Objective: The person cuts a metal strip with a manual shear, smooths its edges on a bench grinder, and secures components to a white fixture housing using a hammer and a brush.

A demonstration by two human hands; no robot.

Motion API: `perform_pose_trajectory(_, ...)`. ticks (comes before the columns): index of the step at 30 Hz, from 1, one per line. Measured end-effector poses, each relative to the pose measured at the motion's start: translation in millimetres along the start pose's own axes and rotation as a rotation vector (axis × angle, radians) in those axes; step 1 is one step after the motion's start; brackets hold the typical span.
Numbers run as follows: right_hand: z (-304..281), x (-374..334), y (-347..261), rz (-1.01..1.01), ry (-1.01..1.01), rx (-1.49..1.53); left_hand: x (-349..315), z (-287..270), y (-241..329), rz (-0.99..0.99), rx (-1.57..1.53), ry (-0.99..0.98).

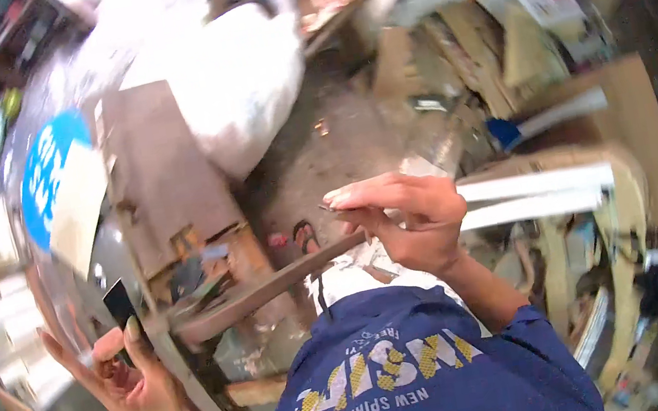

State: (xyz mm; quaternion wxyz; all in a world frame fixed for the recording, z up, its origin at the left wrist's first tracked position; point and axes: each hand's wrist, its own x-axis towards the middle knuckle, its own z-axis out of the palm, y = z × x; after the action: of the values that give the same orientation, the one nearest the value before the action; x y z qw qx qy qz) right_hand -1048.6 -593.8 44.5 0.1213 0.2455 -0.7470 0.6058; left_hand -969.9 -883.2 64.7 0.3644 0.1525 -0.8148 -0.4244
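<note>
At the lower left, my left hand [127,371] pinches a small flat black piece [123,310] between thumb and index finger; its other fingers are spread. The piece stands up from the fingertips, and its kind does not show. My right hand [410,214] is in front of my body, its fingers bent and drawn together. A thin dark sliver [329,208] shows at these fingertips, too small and blurred to name. Between the hands runs a brown wooden bar [273,287], below the right hand's level in the picture.
A brown board [169,171] stands left of a large white sack [241,82]. Cardboard pieces [533,53] lean at the upper right. White strips [538,196] lie by my right forearm. A blue-and-white round sign [53,176] is at the left. My sandalled foot [306,237] stands below.
</note>
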Motion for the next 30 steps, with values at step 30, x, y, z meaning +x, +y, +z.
perform_pose_trajectory(30, -221.0, -801.4, -388.8, 0.805, 2.714, -0.657, -1147.3, 188.4, 476.0, 1.676, -0.799, -2.161)
